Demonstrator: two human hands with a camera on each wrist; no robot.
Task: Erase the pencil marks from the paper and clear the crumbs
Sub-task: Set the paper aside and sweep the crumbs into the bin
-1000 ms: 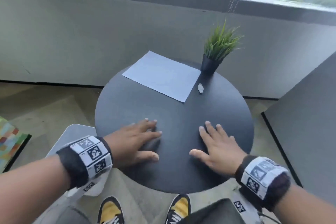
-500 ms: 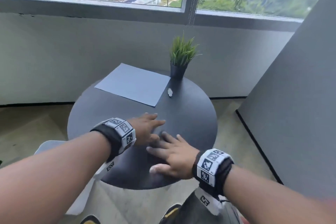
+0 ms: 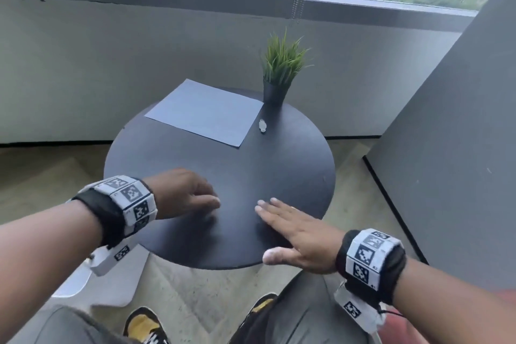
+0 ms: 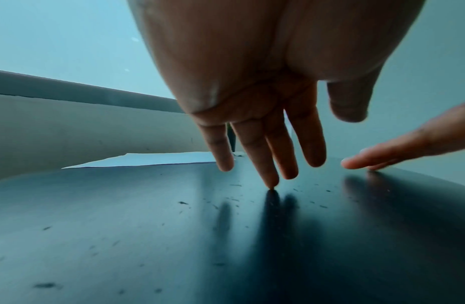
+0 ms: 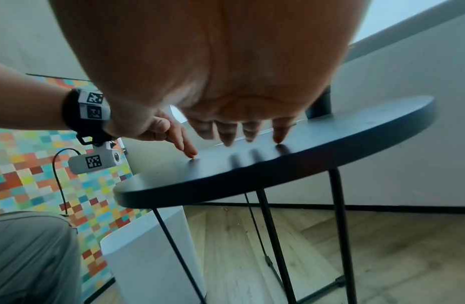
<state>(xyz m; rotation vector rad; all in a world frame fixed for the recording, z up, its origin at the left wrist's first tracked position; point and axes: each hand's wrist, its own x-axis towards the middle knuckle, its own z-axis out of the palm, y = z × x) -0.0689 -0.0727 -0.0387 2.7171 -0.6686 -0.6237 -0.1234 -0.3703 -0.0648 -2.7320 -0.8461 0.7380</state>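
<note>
Paper (image 3: 206, 112) and eraser (image 3: 262, 125) well beyond both grips; crumbs (image 4: 183, 202) under left hand (image 3: 181, 194). Fingers straight, spread, tips on counter (image 3: 293, 165); right hand (image 3: 296, 240) likewise.

No readable words, brands or numbers anywhere. Only signs: black-and-white square fiducial codes on the left wristband (image 3: 129, 198), lower left of the head view, on the right wristband (image 3: 368, 255), lower right, and on the white wrist camera (image 5: 94, 161), left of the right wrist view. Paper (image 3: 205, 112) shows no legible writing.
</note>
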